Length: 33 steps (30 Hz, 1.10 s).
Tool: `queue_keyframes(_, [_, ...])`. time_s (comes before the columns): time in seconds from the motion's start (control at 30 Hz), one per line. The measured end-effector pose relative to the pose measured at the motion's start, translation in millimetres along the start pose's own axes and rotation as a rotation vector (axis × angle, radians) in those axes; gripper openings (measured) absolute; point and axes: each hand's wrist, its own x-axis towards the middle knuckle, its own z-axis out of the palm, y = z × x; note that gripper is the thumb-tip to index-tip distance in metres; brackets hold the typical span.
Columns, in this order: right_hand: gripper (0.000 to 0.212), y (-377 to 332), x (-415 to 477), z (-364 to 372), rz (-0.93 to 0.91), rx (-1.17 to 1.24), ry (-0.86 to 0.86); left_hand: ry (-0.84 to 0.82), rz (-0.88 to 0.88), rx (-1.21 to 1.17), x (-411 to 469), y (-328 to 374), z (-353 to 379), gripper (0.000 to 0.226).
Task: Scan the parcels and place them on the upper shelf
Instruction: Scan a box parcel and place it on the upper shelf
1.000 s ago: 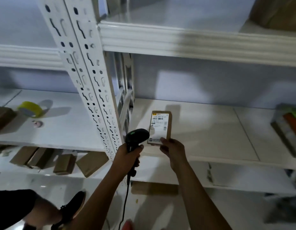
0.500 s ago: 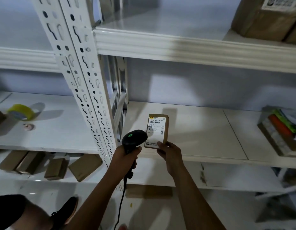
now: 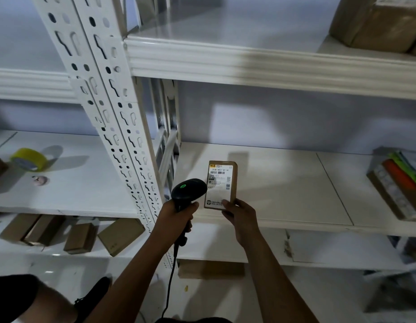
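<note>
My right hand (image 3: 239, 212) holds a small brown parcel (image 3: 222, 183) upright by its bottom edge, its white barcode label facing me. My left hand (image 3: 179, 215) grips a black handheld scanner (image 3: 188, 190) with a green light on top; its head sits just left of the label, almost touching the parcel. Both are in front of the middle shelf (image 3: 283, 190). The upper shelf (image 3: 225, 26) runs across the top, with large brown parcels (image 3: 377, 22) at its right end.
A white perforated upright (image 3: 104, 94) divides the racks. Yellow tape (image 3: 29, 158) lies on the left middle shelf. Several small brown boxes (image 3: 78, 234) sit on the lower left shelf, one box (image 3: 209, 268) below centre. A box of colourful items (image 3: 398, 180) stands at right.
The view has tilted up slightly, showing more of the upper shelf and its parcels. Scanner and parcel stay together, shifted a little left and down in the frame.
</note>
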Motion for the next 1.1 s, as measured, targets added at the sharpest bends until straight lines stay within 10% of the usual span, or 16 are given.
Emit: queue_keyframes(1.1, [0.032,18,35,-14,-0.023,-0.190,0.089,-0.033,-0.091,0.005,21,-2,6,0.031])
